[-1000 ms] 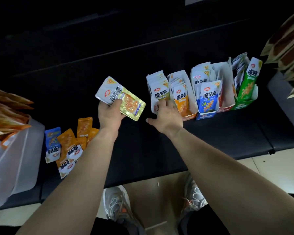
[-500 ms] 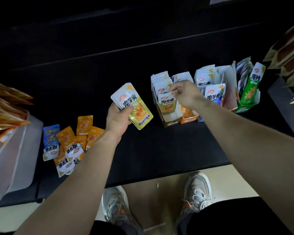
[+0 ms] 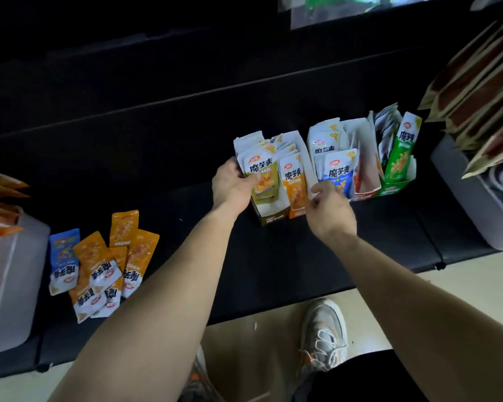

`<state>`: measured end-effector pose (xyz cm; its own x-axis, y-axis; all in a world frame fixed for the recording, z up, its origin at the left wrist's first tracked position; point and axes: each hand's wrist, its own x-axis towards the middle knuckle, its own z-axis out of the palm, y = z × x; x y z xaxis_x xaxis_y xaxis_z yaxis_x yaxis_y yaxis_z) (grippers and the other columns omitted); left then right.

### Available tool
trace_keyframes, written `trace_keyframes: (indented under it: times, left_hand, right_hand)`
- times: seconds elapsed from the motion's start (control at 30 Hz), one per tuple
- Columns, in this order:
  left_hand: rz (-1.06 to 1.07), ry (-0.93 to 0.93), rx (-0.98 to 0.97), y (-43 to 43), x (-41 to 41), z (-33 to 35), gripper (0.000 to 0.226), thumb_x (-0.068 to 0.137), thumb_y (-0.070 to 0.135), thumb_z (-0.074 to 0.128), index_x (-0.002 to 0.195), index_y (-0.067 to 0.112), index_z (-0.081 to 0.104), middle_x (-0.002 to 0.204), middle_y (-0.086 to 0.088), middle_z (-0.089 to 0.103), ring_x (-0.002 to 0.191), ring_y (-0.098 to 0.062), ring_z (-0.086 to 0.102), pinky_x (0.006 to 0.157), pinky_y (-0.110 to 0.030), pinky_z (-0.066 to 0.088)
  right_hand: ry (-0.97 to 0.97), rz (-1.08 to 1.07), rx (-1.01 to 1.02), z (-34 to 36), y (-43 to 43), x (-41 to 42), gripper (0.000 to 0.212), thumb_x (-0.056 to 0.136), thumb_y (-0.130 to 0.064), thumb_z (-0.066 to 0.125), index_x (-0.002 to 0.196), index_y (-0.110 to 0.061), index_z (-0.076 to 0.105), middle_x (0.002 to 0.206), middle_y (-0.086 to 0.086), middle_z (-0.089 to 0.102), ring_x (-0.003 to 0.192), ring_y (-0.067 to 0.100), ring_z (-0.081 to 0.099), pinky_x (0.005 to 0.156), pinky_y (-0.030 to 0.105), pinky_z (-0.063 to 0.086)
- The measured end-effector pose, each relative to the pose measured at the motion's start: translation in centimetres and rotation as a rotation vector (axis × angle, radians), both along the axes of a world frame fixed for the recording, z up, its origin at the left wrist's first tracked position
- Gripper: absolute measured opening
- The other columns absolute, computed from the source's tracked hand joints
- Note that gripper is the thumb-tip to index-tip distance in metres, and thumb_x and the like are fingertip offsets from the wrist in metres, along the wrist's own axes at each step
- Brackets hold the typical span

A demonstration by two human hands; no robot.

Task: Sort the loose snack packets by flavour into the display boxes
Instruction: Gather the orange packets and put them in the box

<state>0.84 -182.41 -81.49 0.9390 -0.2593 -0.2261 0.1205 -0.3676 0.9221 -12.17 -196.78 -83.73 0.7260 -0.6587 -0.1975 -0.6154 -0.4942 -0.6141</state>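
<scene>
The left hand point(image 3: 231, 184) is clamped on an olive-green and white foil snack packet point(image 3: 263, 181), thumb across its front, fingers behind. The packet stands upright at the front of the stack in the olive-green cardboard display box point(image 3: 270, 219), the leftmost in a row of boxes on the black padded counter point(image 3: 273, 271).

Just beside it stands the orange cardboard display box point(image 3: 298, 212), filled with orange packets. Further right come a box of blue and white packets point(image 3: 339, 172), a red-trimmed box point(image 3: 365, 195) and a green box point(image 3: 397, 188).

The right hand point(image 3: 330, 211) hovers at the front of the orange and blue boxes with its fingers curled (whether they pinch the white box wall or hold nothing, I cannot tell).

Well to the left on the counter lies the heap of loose orange packets point(image 3: 99, 256), overlapping each other, with one loose blue packet point(image 3: 64, 256) at its left edge. Beside that sits a translucent plastic bin point(image 3: 6, 280).
</scene>
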Motion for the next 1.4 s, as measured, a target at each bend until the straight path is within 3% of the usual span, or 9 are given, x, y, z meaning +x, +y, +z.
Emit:
trace_keyframes:
  times: [0.2, 0.43, 0.63, 0.8, 0.93, 1.07, 1.17, 1.23, 1.4]
  left_hand:
    - [-0.099, -0.113, 0.317, -0.2, -1.2, -1.8, 0.029, 0.086, 0.024, 0.075, 0.114, 0.025, 0.068, 0.115, 0.007, 0.066, 0.1, -0.013, 0.065, 0.083, -0.029, 0.054]
    - [0.005, -0.14, 0.286, 5.3, -3.6, -1.4, 0.042, 0.085, 0.028, 0.077, 0.124, 0.029, 0.061, 0.118, 0.012, 0.056, 0.089, -0.005, 0.061, 0.07, -0.014, 0.044]
    - [-0.077, 0.026, 0.514, 16.4, -5.6, -3.5, 0.027, 0.09, 0.028, 0.07, 0.117, 0.024, 0.066, 0.12, 0.003, 0.065, 0.102, -0.01, 0.06, 0.086, -0.022, 0.045]
    - [0.088, 0.026, 0.707, 25.1, -6.6, -4.0, 0.032, 0.089, 0.03, 0.068, 0.119, 0.023, 0.061, 0.125, -0.002, 0.063, 0.111, -0.025, 0.059, 0.092, -0.038, 0.051]
    - [0.045, -0.13, 0.982, 30.9, -7.3, -4.5, 0.062, 0.084, 0.038, 0.07, 0.14, 0.027, 0.047, 0.15, 0.0, 0.038, 0.139, -0.029, 0.029, 0.102, -0.045, 0.041]
    - [-0.232, 0.097, 1.032, 32.1, -7.1, -6.6, 0.086, 0.089, 0.056, 0.058, 0.157, 0.038, 0.009, 0.166, 0.012, -0.002, 0.152, -0.027, 0.002, 0.119, -0.049, 0.024]
    - [-0.287, 0.104, 1.008, 30.9, -8.2, -8.1, 0.083, 0.09, 0.058, 0.055, 0.157, 0.036, 0.012, 0.166, 0.012, -0.005, 0.152, -0.029, 0.002, 0.119, -0.049, 0.024]
    - [-0.324, 0.001, 0.993, 29.8, -9.2, -8.6, 0.075, 0.09, 0.054, 0.055, 0.154, 0.033, 0.024, 0.166, 0.013, 0.003, 0.151, -0.027, 0.008, 0.117, -0.046, 0.028]
    - [-0.463, -0.132, 0.877, 27.7, -10.8, -8.5, 0.055, 0.093, 0.041, 0.054, 0.146, 0.032, 0.045, 0.159, 0.017, 0.03, 0.144, -0.016, 0.029, 0.114, -0.038, 0.035]
  right_hand:
    - [0.044, 0.068, -0.014, 0.6, 0.7, 0.0, 0.022, 0.095, -0.021, 0.054, 0.117, -0.02, 0.055, 0.119, 0.006, 0.059, 0.099, 0.026, 0.061, 0.079, 0.039, 0.052]
    - [0.066, 0.148, -0.063, 2.0, 3.4, -0.1, 0.025, 0.094, -0.023, 0.057, 0.119, -0.019, 0.055, 0.13, 0.005, 0.054, 0.098, 0.031, 0.063, 0.073, 0.037, 0.049]
    - [0.217, 0.228, -0.072, 3.1, 9.4, -1.7, 0.02, 0.096, -0.028, 0.052, 0.113, -0.024, 0.061, 0.105, 0.004, 0.066, 0.094, 0.03, 0.065, 0.07, 0.032, 0.044]
    - [0.339, 0.349, 0.01, 1.5, 14.9, -2.6, 0.018, 0.097, -0.031, 0.053, 0.112, -0.025, 0.062, 0.102, 0.001, 0.068, 0.092, 0.025, 0.066, 0.073, 0.035, 0.053]
    - [0.427, 0.47, 0.071, 0.3, 18.7, -1.8, 0.02, 0.096, -0.032, 0.052, 0.112, -0.025, 0.062, 0.101, -0.001, 0.065, 0.089, 0.022, 0.063, 0.074, 0.035, 0.053]
    - [0.449, 0.552, 0.082, -1.0, 21.5, -0.9, 0.019, 0.097, -0.033, 0.049, 0.11, -0.025, 0.061, 0.102, -0.001, 0.065, 0.088, 0.022, 0.063, 0.079, 0.038, 0.056]
    - [0.449, 0.591, 0.092, -2.4, 22.8, -0.1, 0.023, 0.097, -0.033, 0.049, 0.116, -0.027, 0.061, 0.109, -0.002, 0.065, 0.092, 0.02, 0.064, 0.083, 0.04, 0.057]
    - [0.413, 0.601, 0.101, -3.3, 23.4, 0.5, 0.032, 0.098, -0.033, 0.05, 0.129, -0.028, 0.056, 0.127, -0.001, 0.058, 0.106, 0.023, 0.061, 0.088, 0.04, 0.054]
    - [0.329, 0.922, -0.09, -4.7, 25.0, 3.1, 0.069, 0.098, -0.029, 0.052, 0.158, -0.032, 0.017, 0.164, -0.01, 0.006, 0.142, 0.027, 0.026, 0.108, 0.045, 0.041]
